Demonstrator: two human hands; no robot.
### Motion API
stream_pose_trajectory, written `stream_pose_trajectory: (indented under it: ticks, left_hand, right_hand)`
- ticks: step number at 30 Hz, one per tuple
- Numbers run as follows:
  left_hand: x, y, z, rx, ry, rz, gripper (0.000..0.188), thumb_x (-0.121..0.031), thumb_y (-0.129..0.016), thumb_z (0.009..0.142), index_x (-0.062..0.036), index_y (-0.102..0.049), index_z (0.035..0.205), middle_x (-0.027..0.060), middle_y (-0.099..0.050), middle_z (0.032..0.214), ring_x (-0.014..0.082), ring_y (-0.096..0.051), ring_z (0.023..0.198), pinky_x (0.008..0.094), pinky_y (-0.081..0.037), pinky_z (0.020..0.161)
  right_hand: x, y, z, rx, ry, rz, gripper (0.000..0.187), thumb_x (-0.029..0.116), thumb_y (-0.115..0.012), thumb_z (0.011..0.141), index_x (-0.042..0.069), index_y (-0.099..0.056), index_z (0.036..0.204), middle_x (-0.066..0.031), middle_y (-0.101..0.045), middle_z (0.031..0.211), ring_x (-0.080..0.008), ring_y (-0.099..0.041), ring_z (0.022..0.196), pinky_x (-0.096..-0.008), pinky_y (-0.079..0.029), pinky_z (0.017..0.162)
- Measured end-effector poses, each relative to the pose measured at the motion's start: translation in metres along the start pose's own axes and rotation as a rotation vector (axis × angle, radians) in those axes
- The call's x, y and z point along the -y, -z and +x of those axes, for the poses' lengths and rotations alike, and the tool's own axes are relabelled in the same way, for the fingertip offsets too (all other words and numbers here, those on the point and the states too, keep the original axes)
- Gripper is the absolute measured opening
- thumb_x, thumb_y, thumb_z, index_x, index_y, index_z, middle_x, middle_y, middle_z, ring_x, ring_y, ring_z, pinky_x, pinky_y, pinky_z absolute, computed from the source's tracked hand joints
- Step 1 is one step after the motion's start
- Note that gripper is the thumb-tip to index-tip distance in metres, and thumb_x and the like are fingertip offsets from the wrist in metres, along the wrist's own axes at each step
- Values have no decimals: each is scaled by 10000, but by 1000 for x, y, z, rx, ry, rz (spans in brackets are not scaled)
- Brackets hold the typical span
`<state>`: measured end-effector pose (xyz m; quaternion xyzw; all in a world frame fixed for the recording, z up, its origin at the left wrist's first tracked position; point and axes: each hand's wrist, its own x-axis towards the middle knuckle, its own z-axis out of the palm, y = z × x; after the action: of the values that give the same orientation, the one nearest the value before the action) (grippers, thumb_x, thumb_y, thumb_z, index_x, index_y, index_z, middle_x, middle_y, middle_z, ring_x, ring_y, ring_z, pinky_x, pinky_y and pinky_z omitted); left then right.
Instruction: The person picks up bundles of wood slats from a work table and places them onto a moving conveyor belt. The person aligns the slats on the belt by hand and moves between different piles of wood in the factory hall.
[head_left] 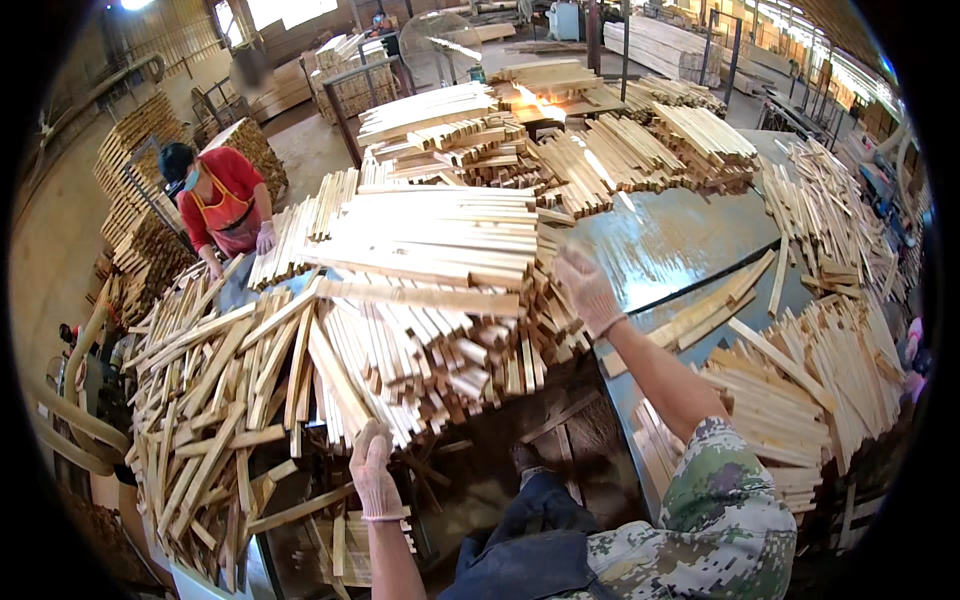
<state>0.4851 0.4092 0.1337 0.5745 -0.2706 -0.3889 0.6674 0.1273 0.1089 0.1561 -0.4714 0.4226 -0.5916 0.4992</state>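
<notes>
My left hand, in a pale knitted glove, is at the near edge of a heap of wooden strips. Its fingers close on the near end of a wider wooden strip slanting away over the heap. My right hand, gloved the same way, is beside the right-hand ends of the stacked strips. Its fingers stretch forward, slightly blurred, and I see nothing held in them. One long wooden strip lies crosswise on the front of the stack, between my two hands.
Loose strips lie jumbled at the left. A co-worker in a red apron stands far left, gloved hands at the strips. A metal tabletop lies right of the stack, with more strips near my right arm. A dark gap opens below the heap.
</notes>
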Motion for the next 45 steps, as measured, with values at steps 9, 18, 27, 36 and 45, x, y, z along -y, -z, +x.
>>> stream_pose_trajectory:
  ticks: [9,18,27,36,45]
  left_hand:
    - [15,-112,186,-36,28,618,761,-256,-696,987,114,-401,1583,324,-474,1594,385,-522,1447,409,-410,1206]
    - [16,-140,218,-32,150,721,933,-342,-746,894,79,-347,1625,348,-564,1504,410,-601,1369,409,-469,1148]
    - [8,-152,235,-55,-8,712,896,-233,-741,924,73,-302,1643,304,-485,1601,373,-503,1474,399,-381,1231]
    - [-9,-164,227,-32,-18,772,755,-201,-641,997,27,-323,1643,309,-472,1599,434,-507,1455,445,-417,1205]
    - [-17,-171,231,-15,-126,1200,768,-252,-599,983,34,-311,1635,404,-371,1614,568,-332,1518,568,-226,1299]
  right_hand:
    - [-21,-57,257,73,144,-897,605,410,-648,987,42,-622,1467,-223,-667,1423,-345,-657,1306,-388,-512,1105]
    - [-78,-116,365,650,-36,-1214,663,563,-540,1041,96,-590,1509,-244,-657,1431,-406,-621,1329,-441,-469,1138]
    - [-52,-134,332,760,-31,-1291,675,581,-473,1067,-24,-739,1203,-277,-750,1119,-438,-704,1111,-494,-528,1002]
    - [-30,-130,302,848,-62,-1355,685,618,-484,1046,-7,-758,1096,-276,-745,1101,-446,-697,1099,-513,-520,994]
    - [-53,-135,300,727,-3,-1291,753,670,-520,992,-30,-779,1092,-301,-742,1155,-458,-689,1157,-502,-513,1027]
